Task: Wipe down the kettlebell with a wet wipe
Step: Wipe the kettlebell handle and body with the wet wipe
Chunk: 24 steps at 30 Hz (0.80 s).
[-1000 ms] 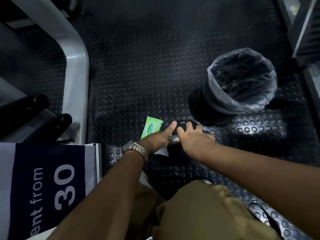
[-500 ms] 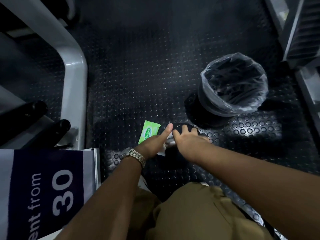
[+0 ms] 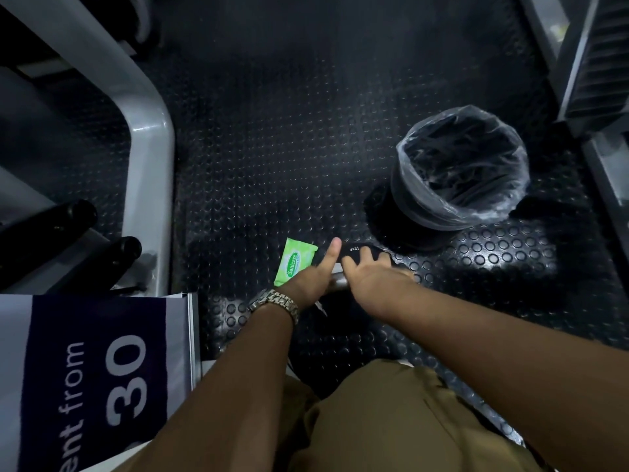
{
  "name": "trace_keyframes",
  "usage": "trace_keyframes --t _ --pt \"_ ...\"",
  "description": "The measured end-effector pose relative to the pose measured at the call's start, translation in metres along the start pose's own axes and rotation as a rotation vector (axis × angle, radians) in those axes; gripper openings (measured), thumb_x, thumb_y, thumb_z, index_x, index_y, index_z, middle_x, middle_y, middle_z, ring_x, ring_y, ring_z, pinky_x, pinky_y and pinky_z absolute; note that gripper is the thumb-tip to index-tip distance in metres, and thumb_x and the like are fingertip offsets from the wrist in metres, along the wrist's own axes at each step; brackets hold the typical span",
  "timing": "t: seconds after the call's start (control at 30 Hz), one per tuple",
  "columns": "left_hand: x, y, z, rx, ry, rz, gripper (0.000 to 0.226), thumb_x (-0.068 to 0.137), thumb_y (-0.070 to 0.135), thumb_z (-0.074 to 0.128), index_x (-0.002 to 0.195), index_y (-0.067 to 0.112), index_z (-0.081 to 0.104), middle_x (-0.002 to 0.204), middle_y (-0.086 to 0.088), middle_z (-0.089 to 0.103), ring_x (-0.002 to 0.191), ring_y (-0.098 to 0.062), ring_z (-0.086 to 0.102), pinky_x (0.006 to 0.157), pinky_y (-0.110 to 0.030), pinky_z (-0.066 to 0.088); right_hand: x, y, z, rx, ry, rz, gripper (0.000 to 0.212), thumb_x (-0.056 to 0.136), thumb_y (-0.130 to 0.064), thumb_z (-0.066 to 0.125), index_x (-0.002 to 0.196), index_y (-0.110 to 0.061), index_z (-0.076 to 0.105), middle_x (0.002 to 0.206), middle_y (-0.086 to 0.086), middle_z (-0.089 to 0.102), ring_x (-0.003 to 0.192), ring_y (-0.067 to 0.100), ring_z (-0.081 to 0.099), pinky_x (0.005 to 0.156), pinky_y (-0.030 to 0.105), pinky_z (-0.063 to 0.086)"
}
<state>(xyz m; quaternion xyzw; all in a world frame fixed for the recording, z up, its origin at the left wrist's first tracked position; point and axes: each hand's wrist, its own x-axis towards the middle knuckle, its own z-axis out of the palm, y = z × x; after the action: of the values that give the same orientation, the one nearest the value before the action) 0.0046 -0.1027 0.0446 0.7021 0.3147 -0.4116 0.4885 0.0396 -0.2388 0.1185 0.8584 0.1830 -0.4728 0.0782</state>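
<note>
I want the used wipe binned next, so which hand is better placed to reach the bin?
Probably the right hand: the lined bin sits on its side, while the left hand is nearer the green wipe pack.

Two hands, left (image 3: 311, 279) and right (image 3: 376, 279), one kettlebell (image 3: 357, 251), one wipes packet (image 3: 295, 260), one lined bin (image 3: 459, 168).
</note>
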Motion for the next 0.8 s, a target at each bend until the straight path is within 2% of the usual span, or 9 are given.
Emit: trace_keyframes --t 0.07,0.17,0.23,0.3,0.4,0.5,0.63,0.7,0.8 --pt "-0.032 0.021 -0.004 0.086 -0.006 0.028 0.105 0.075 0.100 0.020 0.132 0.026 0.067 0.141 -0.007 0.063 0.135 -0.027 0.053 0.123 -0.043 0.025 -0.001 0.000 -0.001 0.000 -0.001 0.001 0.094 0.075 0.003 0.078 0.146 -0.031 0.027 0.141 0.005 0.024 0.134 0.035 0.028 0.093 0.069 0.045" --pt "-0.055 0.041 -0.013 0.196 0.027 0.152 0.077 0.102 0.069 0.016 0.155 0.019 0.042 0.161 -0.003 0.040 0.150 -0.022 0.033 0.120 -0.030 0.022 -0.002 -0.001 -0.004 0.007 -0.029 0.014 0.094 0.076 -0.004 0.084 0.146 -0.033 0.027 0.143 0.005 0.023 0.137 0.036 0.025 0.090 0.072 0.042" --pt "-0.050 0.044 -0.011 0.222 -0.018 0.143 0.084 0.097 0.077 0.016 0.153 0.021 0.046 0.160 -0.003 0.042 0.150 -0.023 0.034 0.122 -0.034 0.020 -0.002 -0.003 -0.003 0.011 -0.028 0.023 0.096 0.077 -0.008 0.085 0.148 -0.035 0.026 0.144 0.004 0.022 0.138 0.037 0.025 0.089 0.072 0.042" --pt "-0.046 0.037 -0.004 0.228 -0.087 0.042 0.102 0.075 0.100 0.021 0.135 0.032 0.066 0.153 -0.003 0.052 0.145 -0.024 0.042 0.125 -0.044 0.020 0.000 -0.003 0.001 0.018 0.006 0.018 0.101 0.080 -0.010 0.083 0.155 -0.034 0.019 0.147 0.004 0.022 0.138 0.037 0.025 0.089 0.074 0.042" --pt "-0.028 0.019 0.004 0.179 -0.048 0.113 0.096 0.071 0.102 0.020 0.109 0.036 0.078 0.120 -0.006 0.074 0.123 -0.024 0.062 0.121 -0.044 0.031 0.000 -0.001 0.003 0.034 0.033 0.000 0.103 0.085 -0.009 0.077 0.160 -0.031 0.010 0.149 0.005 0.022 0.138 0.036 0.027 0.095 0.074 0.042" --pt "-0.029 0.013 0.001 0.170 -0.059 0.117 0.105 0.064 0.107 0.017 0.117 0.038 0.076 0.119 0.012 0.074 0.126 -0.012 0.059 0.122 -0.040 0.026 -0.001 0.001 0.002 0.024 0.047 -0.022 0.097 0.085 -0.006 0.075 0.156 -0.032 0.016 0.146 0.007 0.025 0.138 0.037 0.028 0.096 0.073 0.043" --pt "-0.057 0.033 -0.009 0.273 -0.024 0.086 0.092 0.091 0.086 0.016 0.144 0.024 0.058 0.122 0.006 0.062 0.117 -0.013 0.054 0.108 -0.028 0.033 -0.002 0.000 0.001 0.028 0.026 -0.013 0.101 0.080 -0.004 0.080 0.153 -0.036 0.019 0.147 0.005 0.023 0.138 0.037 0.026 0.092 0.074 0.041" --pt "-0.059 0.037 -0.013 0.265 0.048 0.115 0.083 0.098 0.075 0.019 0.153 0.019 0.045 0.142 -0.003 0.055 0.132 -0.021 0.049 0.108 -0.032 0.033 -0.002 0.000 0.000 0.035 0.006 -0.007 0.098 0.077 -0.003 0.082 0.149 -0.036 0.024 0.146 0.005 0.022 0.138 0.037 0.025 0.091 0.075 0.040" --pt "-0.056 0.036 -0.009 0.294 0.010 0.094 0.091 0.094 0.081 0.018 0.134 0.015 0.064 0.140 -0.014 0.061 0.133 -0.030 0.053 0.117 -0.037 0.031 0.000 -0.001 0.001 0.029 0.005 0.001 0.107 0.078 -0.005 0.082 0.155 -0.038 0.015 0.147 0.004 0.021 0.139 0.037 0.025 0.093 0.076 0.040"
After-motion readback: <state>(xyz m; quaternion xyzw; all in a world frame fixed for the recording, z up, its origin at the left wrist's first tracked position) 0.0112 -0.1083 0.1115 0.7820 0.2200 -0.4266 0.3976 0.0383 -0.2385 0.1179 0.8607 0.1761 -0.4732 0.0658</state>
